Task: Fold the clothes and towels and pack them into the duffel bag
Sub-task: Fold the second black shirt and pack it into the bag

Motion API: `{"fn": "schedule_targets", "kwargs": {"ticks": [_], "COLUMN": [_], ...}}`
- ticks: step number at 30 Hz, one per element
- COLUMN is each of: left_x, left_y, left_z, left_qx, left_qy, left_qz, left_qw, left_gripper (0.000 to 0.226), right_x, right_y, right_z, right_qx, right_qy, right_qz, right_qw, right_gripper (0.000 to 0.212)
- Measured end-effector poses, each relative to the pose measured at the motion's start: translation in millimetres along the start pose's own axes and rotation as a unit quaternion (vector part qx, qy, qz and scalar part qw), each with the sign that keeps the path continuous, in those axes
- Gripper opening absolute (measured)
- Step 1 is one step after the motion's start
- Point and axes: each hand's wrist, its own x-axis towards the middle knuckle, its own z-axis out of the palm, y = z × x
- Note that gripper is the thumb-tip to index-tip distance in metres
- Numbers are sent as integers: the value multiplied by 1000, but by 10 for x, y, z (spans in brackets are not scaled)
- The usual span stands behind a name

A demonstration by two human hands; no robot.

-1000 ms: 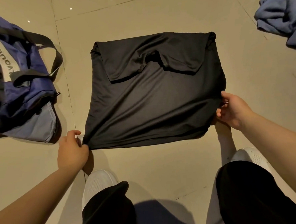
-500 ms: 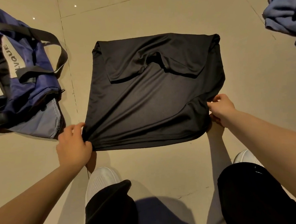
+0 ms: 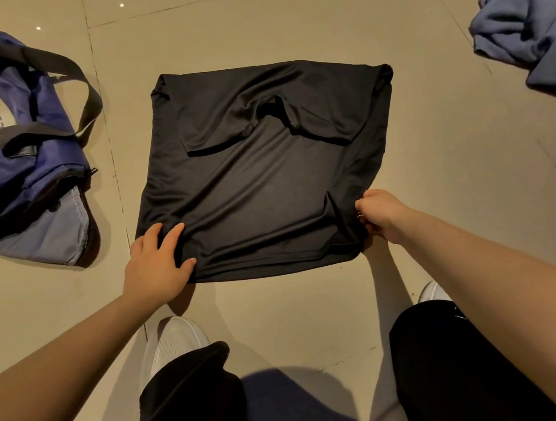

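A black T-shirt (image 3: 262, 185) lies flat on the tiled floor with both sleeves folded inward across its chest. My left hand (image 3: 157, 265) rests on its near left corner, fingers spread over the fabric and thumb on the hem. At the near right edge my right hand (image 3: 380, 214) pinches a bunched fold of the cloth. A blue duffel bag (image 3: 25, 152) with black straps lies at the left, its zip open.
A heap of blue garments (image 3: 524, 26) sits at the far right. My white shoes (image 3: 174, 344) and black-trousered knees (image 3: 455, 362) are close below the shirt's hem. Bare beige floor tiles (image 3: 461, 168) surround the shirt.
My left hand moved from beside the hem corner onto the fabric. My right hand slid down the right edge toward the hem, gathering the cloth into a fold.
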Motion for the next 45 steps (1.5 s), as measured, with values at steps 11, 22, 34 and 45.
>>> {"fn": "schedule_targets", "kwargs": {"ticks": [11, 22, 34, 45], "left_x": [-62, 47, -165, -195], "left_y": [398, 436, 221, 267], "left_z": [80, 170, 283, 182], "left_qx": [15, -7, 122, 74], "left_qy": [23, -12, 33, 45], "left_qz": [106, 100, 428, 434], "left_qw": [994, 995, 895, 897], "left_gripper": [69, 77, 40, 33], "right_x": [-102, -85, -225, -381], "right_y": [5, 647, 728, 956], "right_z": [209, -584, -686, -817], "right_qx": [-117, -117, -205, -406], "right_qy": [19, 164, 131, 166], "right_qz": [-163, 46, -37, -158], "right_qw": [979, 978, 969, 885], "right_gripper": [36, 21, 46, 48]}}
